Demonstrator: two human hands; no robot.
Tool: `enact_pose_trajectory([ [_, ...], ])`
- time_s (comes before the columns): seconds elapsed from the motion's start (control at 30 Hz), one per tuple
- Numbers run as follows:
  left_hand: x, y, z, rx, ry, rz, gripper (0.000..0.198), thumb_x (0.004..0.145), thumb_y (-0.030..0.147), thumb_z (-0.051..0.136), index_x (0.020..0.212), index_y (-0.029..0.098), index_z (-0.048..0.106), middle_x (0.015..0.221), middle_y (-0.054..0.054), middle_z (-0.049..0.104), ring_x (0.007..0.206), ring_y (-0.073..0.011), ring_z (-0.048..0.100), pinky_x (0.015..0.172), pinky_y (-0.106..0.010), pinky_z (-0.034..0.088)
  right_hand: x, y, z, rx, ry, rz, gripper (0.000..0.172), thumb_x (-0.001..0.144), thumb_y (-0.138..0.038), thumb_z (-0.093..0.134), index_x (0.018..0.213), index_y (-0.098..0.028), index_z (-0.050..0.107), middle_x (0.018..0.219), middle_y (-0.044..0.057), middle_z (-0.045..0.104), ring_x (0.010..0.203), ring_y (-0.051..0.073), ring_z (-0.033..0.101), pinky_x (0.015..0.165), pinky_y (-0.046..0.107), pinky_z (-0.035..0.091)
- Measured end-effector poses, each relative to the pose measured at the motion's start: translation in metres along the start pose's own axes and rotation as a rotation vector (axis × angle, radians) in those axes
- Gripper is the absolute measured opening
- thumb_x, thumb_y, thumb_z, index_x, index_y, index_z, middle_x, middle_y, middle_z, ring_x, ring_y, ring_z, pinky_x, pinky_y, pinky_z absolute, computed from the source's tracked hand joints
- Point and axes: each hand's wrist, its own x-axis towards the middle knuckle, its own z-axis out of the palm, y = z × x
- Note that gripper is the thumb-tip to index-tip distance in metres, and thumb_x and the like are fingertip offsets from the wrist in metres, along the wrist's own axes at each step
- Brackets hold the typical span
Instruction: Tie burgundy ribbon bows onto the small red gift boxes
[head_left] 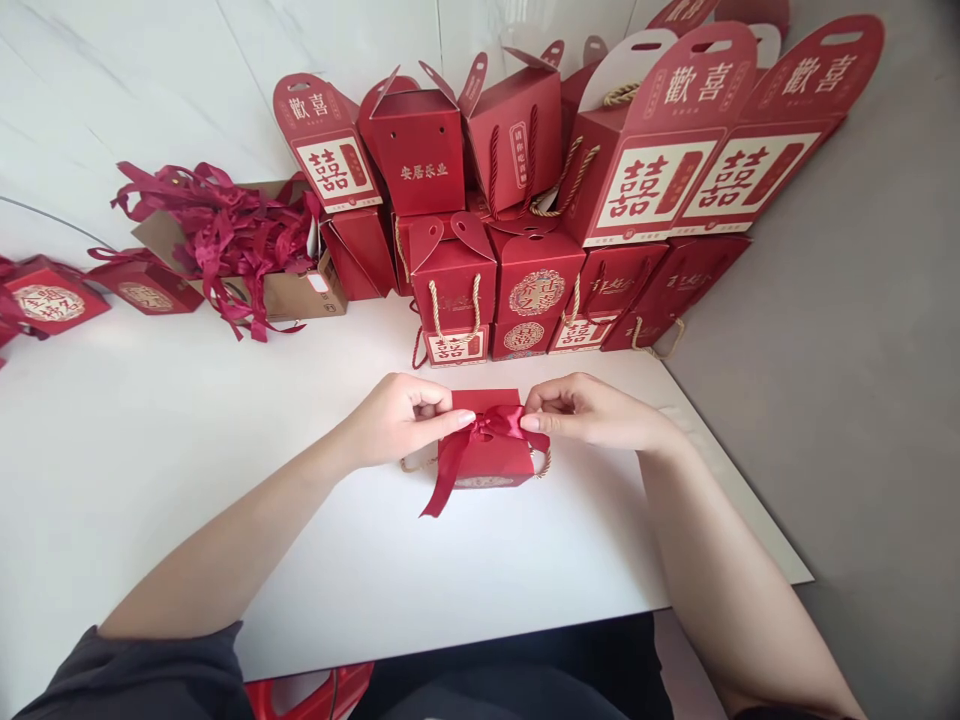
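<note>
A small red gift box point(491, 462) stands on the white table in front of me, with a gold cord handle point(545, 462) showing at its right side. Across its top lies a dark red satin ribbon point(448, 470), tied in a bow with one tail hanging over the front left. My left hand point(409, 415) pinches the ribbon at the left of the knot, thumb on top. On the other side, my right hand point(581, 412) has the bow's right loop between thumb and fingers. The fingertips under the ribbon are partly hidden.
Behind the box, several red gift boxes point(536, 290) are stacked against the tiled wall. A cardboard box point(304, 295) heaped with red ribbons point(240, 235) stands back left, beside more ribboned boxes point(56, 295). A grey wall borders the table point(360, 570) on the right.
</note>
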Motion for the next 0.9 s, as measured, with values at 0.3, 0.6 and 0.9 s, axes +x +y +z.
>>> enact_pose_trajectory([
  [0.3, 0.002, 0.001, -0.003, -0.180, -0.079, -0.050, 0.048, 0.089, 0.047, 0.056, 0.055, 0.014, 0.057, 0.049, 0.000, 0.056, 0.047, -0.0080, 0.046, 0.048, -0.022, 0.038, 0.002, 0.001, 0.000, 0.144, -0.071, -0.077, 0.056, 0.095, -0.059, 0.040, 0.068, -0.015, 0.062, 0.048, -0.004, 0.045, 0.048, 0.009, 0.035, 0.052, 0.025, 0.029],
  [0.6, 0.000, -0.004, -0.004, -0.209, -0.079, -0.206, 0.040, 0.079, 0.053, 0.066, 0.065, 0.015, 0.059, 0.051, 0.000, 0.058, 0.042, -0.0104, 0.052, 0.041, -0.021, 0.034, 0.004, 0.002, 0.006, 0.182, -0.236, -0.016, 0.037, 0.086, -0.048, 0.064, 0.069, -0.015, 0.059, 0.066, 0.000, 0.060, 0.063, 0.012, 0.054, 0.061, 0.025, 0.039],
  [0.9, 0.002, -0.001, 0.000, -0.154, -0.022, -0.201, 0.037, 0.070, 0.047, 0.074, 0.058, 0.017, 0.056, 0.043, 0.004, 0.049, 0.036, -0.0077, 0.043, 0.039, -0.021, 0.028, 0.001, -0.001, 0.010, 0.090, -0.336, 0.035, 0.034, 0.084, -0.046, 0.066, 0.074, -0.013, 0.067, 0.067, 0.001, 0.063, 0.056, 0.009, 0.047, 0.050, 0.022, 0.034],
])
